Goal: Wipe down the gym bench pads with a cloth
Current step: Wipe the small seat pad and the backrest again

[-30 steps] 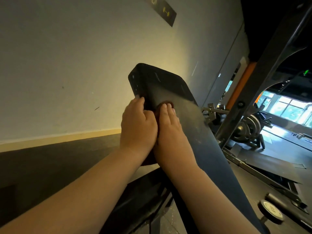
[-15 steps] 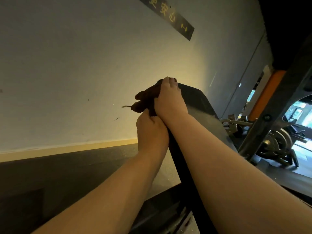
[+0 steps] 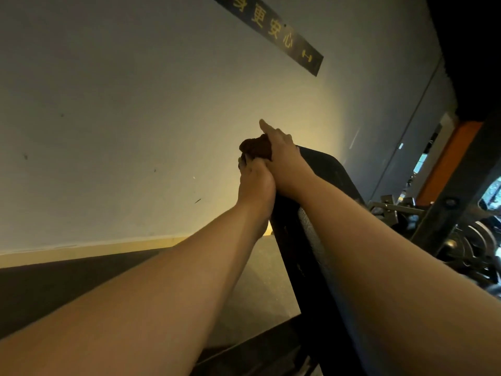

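The dark brown cloth (image 3: 254, 147) sat bunched at the top left corner of the black bench back pad (image 3: 326, 175), which rose tilted away from the camera toward the pale wall (image 3: 122, 104). The right hand (image 3: 284, 161) lay over the cloth from the right, palm down on it and on the pad's upper edge. Its index finger (image 3: 265, 126) stuck out straight above the cloth toward the wall, while its other fingers bent at the knuckles over the pad's top; their tips were hidden. Most of the cloth showed just left of that hand, bulging out from under the palm. The left hand (image 3: 256, 185) came up along the pad's left side, touching the right hand, its fingers (image 3: 244, 162) curled close together with the tips against the cloth's lower edge, seemingly pinching it; how much cloth they held could not be told. Both bare forearms reached in from the bottom. A dark sign (image 3: 273, 31) with yellow characters ran slanting across the wall above, and weight plates (image 3: 473, 242) sat behind a dark rack upright (image 3: 458, 191) at the right.
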Motion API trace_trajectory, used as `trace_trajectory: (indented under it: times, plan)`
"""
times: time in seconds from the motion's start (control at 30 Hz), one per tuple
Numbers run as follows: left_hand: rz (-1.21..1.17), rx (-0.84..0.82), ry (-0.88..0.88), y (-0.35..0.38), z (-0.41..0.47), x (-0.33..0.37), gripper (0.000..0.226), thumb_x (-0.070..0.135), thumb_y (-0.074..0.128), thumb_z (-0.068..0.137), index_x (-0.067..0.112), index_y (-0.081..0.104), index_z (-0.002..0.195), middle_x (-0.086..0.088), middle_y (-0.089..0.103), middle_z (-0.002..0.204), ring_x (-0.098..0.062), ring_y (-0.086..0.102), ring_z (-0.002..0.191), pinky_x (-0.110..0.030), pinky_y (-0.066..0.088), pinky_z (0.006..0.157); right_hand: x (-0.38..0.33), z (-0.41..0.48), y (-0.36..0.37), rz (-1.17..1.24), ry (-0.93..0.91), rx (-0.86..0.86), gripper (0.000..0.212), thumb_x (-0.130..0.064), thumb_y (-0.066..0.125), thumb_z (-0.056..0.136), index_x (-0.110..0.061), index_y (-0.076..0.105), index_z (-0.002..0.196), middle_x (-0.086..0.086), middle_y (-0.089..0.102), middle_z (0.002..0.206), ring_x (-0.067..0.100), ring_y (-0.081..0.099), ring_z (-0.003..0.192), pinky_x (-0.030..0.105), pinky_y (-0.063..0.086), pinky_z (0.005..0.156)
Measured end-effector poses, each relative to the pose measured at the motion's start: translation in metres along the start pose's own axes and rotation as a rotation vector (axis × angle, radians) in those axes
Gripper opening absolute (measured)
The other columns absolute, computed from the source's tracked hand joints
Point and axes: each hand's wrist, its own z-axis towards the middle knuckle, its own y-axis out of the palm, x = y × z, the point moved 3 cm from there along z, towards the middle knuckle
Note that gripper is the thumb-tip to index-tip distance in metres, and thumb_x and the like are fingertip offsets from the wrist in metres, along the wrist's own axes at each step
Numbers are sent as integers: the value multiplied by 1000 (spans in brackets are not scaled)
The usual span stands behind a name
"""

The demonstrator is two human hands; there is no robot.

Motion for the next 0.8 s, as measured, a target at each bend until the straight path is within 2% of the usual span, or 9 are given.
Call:
trace_trajectory:
  times: [0.13,0.27,0.4,0.47,0.53,0.57,0.63,0.7,0.8]
  plan:
    - [74,70,116,3,-17,-8,60,54,24,87,36,44,141,3,52,144,-18,52,129,-46,43,110,5,-26,-7,114,-78,12,51,-11,59,95,-24,45,143,3,44,145,20,49,126,44,44,110]
    - [100,76,140,3,-72,-25,50,52,25,93,31,51,129,3,61,125,-15,59,114,-43,50,103,12,-77,-11,0,-81,3,60,-18,60,98,-25,34,153,0,42,154,14,48,133,32,33,116]
    - [172,72,218,7,-61,-20,29,39,32,97,32,53,117,1,62,113,-17,60,103,-46,52,99,22,-90,-19,74,-103,73,48,-8,59,96,-27,45,138,-12,58,114,0,61,94,26,54,92]
    - [292,80,297,14,-37,-2,44,33,32,94,25,48,134,-2,55,132,-18,54,118,-45,45,107,36,-67,-19,137,-54,109,57,-6,54,96,-28,37,146,-10,57,118,11,62,108,34,50,101]
    - [476,63,348,23,-14,14,58,27,32,95,19,32,152,-2,32,157,-19,31,144,-44,27,120,48,-43,-16,79,49,177,67,-12,53,98,-26,22,156,4,37,154,28,30,147,48,19,124]
    - [536,54,352,26,-6,18,60,24,33,96,18,26,155,0,23,162,-19,20,150,-44,21,123,50,-37,-14,52,71,220,74,-15,53,100,-27,11,159,4,13,166,27,8,154,46,5,126]
    - [607,62,381,27,0,18,61,23,39,94,20,30,154,2,25,162,-19,20,150,-45,24,122,42,-37,-13,108,-72,247,82,-14,55,102,-36,1,159,-11,-14,166,14,-5,154,28,4,123]
    - [579,99,459,21,-7,14,56,27,39,89,25,47,144,3,45,149,-18,41,140,-44,39,114,33,-48,-15,148,-273,178,74,-8,53,102,-40,18,158,-20,-2,165,3,9,151,13,13,119]
    - [535,141,545,13,-16,16,56,28,35,85,25,54,137,6,55,139,-16,49,131,-42,43,111,58,-51,-21,82,-258,79,59,-4,52,100,-33,42,151,-10,29,160,7,27,145,17,21,118]
